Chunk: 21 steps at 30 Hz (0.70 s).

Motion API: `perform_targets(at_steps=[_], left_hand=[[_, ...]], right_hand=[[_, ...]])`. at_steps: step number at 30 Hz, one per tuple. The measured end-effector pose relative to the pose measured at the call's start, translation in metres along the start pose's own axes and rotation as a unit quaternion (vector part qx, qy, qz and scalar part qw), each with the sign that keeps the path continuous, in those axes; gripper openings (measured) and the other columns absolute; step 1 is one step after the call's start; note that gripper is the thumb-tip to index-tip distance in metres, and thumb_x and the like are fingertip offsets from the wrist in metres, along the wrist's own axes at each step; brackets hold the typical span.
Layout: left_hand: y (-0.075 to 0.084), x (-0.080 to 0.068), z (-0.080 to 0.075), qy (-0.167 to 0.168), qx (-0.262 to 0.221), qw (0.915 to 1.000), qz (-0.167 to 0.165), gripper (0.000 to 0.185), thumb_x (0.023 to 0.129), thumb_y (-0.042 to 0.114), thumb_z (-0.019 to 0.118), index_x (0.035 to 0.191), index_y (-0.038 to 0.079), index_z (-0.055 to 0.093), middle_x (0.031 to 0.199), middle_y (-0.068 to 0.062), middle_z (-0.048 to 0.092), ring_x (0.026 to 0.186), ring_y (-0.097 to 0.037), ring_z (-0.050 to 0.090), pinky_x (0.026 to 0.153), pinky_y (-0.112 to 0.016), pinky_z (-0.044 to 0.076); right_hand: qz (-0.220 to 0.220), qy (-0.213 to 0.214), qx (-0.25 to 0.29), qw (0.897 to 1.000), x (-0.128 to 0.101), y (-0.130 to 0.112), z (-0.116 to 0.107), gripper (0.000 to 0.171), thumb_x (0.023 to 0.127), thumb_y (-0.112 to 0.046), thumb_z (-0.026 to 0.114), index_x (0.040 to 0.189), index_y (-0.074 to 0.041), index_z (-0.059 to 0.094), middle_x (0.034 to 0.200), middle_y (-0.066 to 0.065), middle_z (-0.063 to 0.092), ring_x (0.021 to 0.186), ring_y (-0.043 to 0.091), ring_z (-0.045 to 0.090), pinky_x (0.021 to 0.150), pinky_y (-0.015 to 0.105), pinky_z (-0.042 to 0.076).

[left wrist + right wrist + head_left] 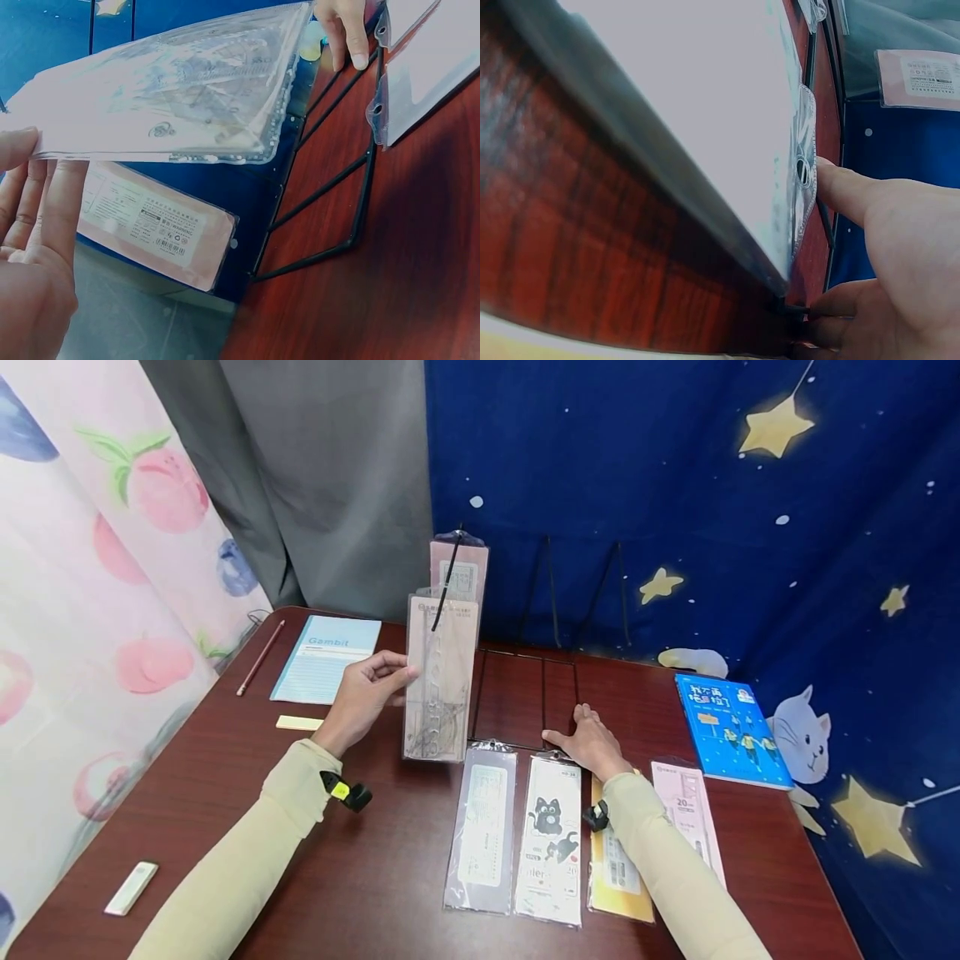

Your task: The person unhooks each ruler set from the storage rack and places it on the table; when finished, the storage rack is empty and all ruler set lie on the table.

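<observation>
A: How far has the hanging of the ruler packs got?

B: One pink pack already hangs from the left hook of the black wire display rack at the back of the table. The left hand holds a second, clear ruler set pack upright just in front of it, thumb on the face and fingers behind the edge, as the left wrist view shows too. Its top sits at the hook, but I cannot tell whether its hole is threaded on yet.

A: And the right hand?

B: The right hand lies flat, fingers spread and relaxed, pressing on the rack's base frame. It grips nothing; I would judge it is steadying the rack.

A: What is left?

B: Four packs lie in a row on the table near the person: a clear pack, a black cat ruler pack, a yellow pack partly under the right sleeve, and a pale pink pack. The two other hooks are bare. So roughly one is done, one in hand, four to go.

A: Anything else about?

B: A Gambit notebook, a pencil, an eraser, a small yellow strip and a blue book, all apart from the work.
</observation>
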State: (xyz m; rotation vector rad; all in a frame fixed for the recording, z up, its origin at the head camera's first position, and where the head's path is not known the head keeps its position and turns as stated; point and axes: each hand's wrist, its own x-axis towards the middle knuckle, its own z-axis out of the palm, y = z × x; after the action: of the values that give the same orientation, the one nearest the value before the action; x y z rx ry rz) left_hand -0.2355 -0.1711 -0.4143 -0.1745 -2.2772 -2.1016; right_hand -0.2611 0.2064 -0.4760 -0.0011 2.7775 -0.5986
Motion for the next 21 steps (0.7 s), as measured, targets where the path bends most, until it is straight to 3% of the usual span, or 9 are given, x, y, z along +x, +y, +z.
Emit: perform_targets(at_steps=[8, 21], left_hand=[[0.000, -0.011, -0.008, -0.013, 0.003, 0.9998, -0.014, 0.026, 0.096, 0.035, 0.075, 0.111, 0.013, 0.071, 0.097, 0.010, 0.074, 0.084, -0.005, 0.069, 0.075, -0.027, 0.062], [-0.003, -0.037, -0.015, -0.030, 0.027, 0.9992, -0.002, 0.024, 0.098, 0.029, 0.074, 0.110, 0.009, 0.070, 0.091, 0.007, 0.072, 0.079, -0.005, 0.068, 0.075, -0.029, 0.063]], right_hand=[[0.001, -0.004, -0.007, 1.000, 0.000, 0.000, 0.000, 0.103, 0.098, -0.061, 0.060, 0.164, 0.004, 0.014, 0.173, 0.024, 0.007, 0.161, 0.042, 0.009, 0.126, 0.061, 0.021], [0.004, -0.004, -0.006, 1.000, -0.001, 0.000, 0.000, 0.102, 0.098, -0.060, 0.060, 0.164, 0.003, 0.014, 0.173, 0.023, 0.007, 0.161, 0.041, 0.010, 0.126, 0.061, 0.022]])
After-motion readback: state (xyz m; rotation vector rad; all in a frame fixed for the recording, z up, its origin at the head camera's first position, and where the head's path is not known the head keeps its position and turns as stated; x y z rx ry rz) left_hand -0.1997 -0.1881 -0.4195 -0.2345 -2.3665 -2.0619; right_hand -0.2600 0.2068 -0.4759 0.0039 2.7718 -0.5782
